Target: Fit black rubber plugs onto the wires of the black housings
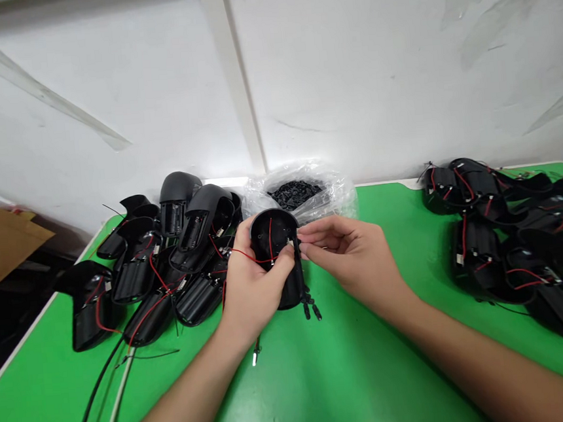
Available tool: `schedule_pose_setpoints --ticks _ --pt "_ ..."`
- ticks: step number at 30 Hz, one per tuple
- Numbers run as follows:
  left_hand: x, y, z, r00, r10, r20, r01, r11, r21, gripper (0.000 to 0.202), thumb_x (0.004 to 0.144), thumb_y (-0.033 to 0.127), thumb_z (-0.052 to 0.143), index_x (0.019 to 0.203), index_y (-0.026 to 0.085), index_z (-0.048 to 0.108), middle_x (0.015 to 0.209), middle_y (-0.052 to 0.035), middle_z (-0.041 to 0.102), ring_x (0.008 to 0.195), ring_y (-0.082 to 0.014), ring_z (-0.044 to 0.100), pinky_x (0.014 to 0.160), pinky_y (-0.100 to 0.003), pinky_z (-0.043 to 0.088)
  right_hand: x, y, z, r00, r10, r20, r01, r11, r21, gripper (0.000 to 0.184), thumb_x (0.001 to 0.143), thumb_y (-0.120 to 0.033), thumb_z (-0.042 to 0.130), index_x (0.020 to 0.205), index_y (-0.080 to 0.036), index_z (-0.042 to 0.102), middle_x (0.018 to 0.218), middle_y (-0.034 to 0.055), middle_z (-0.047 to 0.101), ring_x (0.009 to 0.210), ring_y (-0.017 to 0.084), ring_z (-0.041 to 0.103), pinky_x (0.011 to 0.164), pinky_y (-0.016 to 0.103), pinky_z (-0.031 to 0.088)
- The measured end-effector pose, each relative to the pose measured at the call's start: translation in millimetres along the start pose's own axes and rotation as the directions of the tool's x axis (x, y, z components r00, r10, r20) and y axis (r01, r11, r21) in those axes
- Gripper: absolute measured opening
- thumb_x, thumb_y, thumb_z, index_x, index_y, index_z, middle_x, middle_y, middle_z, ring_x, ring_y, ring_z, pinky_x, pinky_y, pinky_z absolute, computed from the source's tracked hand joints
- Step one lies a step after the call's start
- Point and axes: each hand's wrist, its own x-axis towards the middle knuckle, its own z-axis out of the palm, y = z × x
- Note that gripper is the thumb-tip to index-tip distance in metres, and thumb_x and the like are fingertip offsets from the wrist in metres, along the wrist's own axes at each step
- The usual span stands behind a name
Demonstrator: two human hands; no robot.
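My left hand (251,282) is wrapped round a black plastic housing (263,229) with its hollow side facing me. Its thumb presses inside, near a small white connector (290,243). Thin red wires (271,238) run across the hollow and over my left hand. At the housing's right edge, my right hand (346,245) pinches thumb and fingertips together; whatever lies between them is too small to make out. A few small black pieces (312,308) show just below the housing's lower right corner.
Behind the hands, a clear plastic bag (342,196) holds many small black pieces (294,193). Several similar black housings (142,276) with red wires lie piled on the left, more housings (486,245) on the right. Two cables (97,385) cross the green table (365,374). A white wall (373,85) stands behind.
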Motion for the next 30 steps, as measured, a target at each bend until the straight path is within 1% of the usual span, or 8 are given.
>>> schedule_pose_setpoints --ticks 5,15,17,20,22,25,28,30 --pt "-1.0 1.7 2.0 1.0 0.027 -0.014 -0.027 1.0 0.005 0.048 0.077 0.027 0.084 0.122 0.024 0.065 0.108 0.0006 0.073 0.098 -0.0089 0.07 0.099 -0.02 0.061 -1.3 -0.2 1.8 0.999 -0.024 -0.028 0.024 1.0 0.001 0.011 0.079 -0.019 0.082 0.089 -0.02 0.078 0.087 0.0041 0.08 0.078 0.017 0.077 0.072 0.03 0.067" --pt "-2.0 1.4 0.4 0.997 0.074 -0.012 -0.074 0.997 0.035 0.048 0.078 0.027 0.084 0.122 0.024 0.065 0.109 0.0002 0.073 0.095 -0.0073 0.069 0.092 -0.016 0.061 -1.3 1.2 0.9 0.999 0.029 -0.02 -0.028 0.998 0.05 0.022 0.076 -0.02 0.084 0.096 -0.02 0.076 0.085 0.0044 0.079 0.077 0.018 0.077 0.072 0.031 0.067" --pt "-2.3 2.0 0.6 0.998 0.065 -0.015 -0.064 0.998 0.029 0.048 0.078 0.027 0.084 0.122 0.024 0.065 0.11 0.0001 0.074 0.097 -0.0078 0.07 0.093 -0.016 0.061 -1.4 1.1 1.2 0.999 0.03 -0.021 -0.028 0.998 0.059 0.022 0.076 -0.019 0.083 0.097 -0.02 0.077 0.085 0.004 0.079 0.076 0.018 0.077 0.071 0.03 0.067" --pt "-1.6 2.5 0.7 1.0 0.018 -0.003 -0.018 1.0 0.003 0.049 0.078 0.027 0.084 0.123 0.025 0.065 0.111 0.0005 0.074 0.102 -0.0089 0.07 0.097 -0.018 0.06 -1.8 0.5 2.4 1.0 0.018 -0.024 -0.016 0.997 0.076 0.019 0.077 -0.016 0.082 0.095 -0.02 0.077 0.086 0.0033 0.079 0.075 0.016 0.077 0.07 0.028 0.067" --pt "-0.2 1.9 -0.1 1.0 -0.014 0.011 0.014 1.0 -0.011 0.045 0.079 0.026 0.083 0.12 0.025 0.066 0.105 0.0018 0.074 0.099 -0.0084 0.069 0.094 -0.018 0.059 -2.1 -0.1 3.5 1.0 0.01 -0.023 -0.008 0.996 0.084 0.018 0.077 -0.015 0.081 0.094 -0.02 0.077 0.085 0.0028 0.079 0.074 0.015 0.077 0.069 0.026 0.067" --pt "2.0 -0.3 -2.3 1.0 -0.015 0.019 0.015 1.0 -0.003 0.037 0.078 0.025 0.083 0.112 0.024 0.068 0.098 0.0033 0.074 0.093 -0.0066 0.067 0.091 -0.017 0.057 -2.6 -0.5 5.4 1.0 -0.003 -0.028 0.005 0.996 0.088 0.018 0.077 -0.013 0.08 0.093 -0.02 0.077 0.082 0.0021 0.079 0.072 0.015 0.077 0.067 0.025 0.067" --pt "2.3 -2.3 -3.3 1.0 0.011 0.021 -0.011 1.0 -0.002 0.044 0.078 0.026 0.084 0.118 0.024 0.067 0.107 0.0021 0.075 0.1 -0.0079 0.069 0.096 -0.019 0.058 -3.0 0.5 7.0 0.998 -0.029 -0.052 0.032 0.997 0.069 0.022 0.076 -0.012 0.08 0.096 -0.021 0.077 0.082 0.001 0.079 0.073 0.014 0.077 0.069 0.023 0.067" --pt "1.8 -2.7 -3.0 0.999 0.031 0.02 -0.031 1.0 -0.004 0.05 0.077 0.028 0.085 0.124 0.024 0.066 0.111 0.0012 0.075 0.103 -0.0092 0.07 0.096 -0.02 0.06 -3.4 1.6 7.8 0.997 -0.041 -0.069 0.045 0.998 0.05 0.024 0.076 -0.012 0.08 0.098 -0.022 0.077 0.083 0.0003 0.079 0.073 0.013 0.077 0.071 0.022 0.067"
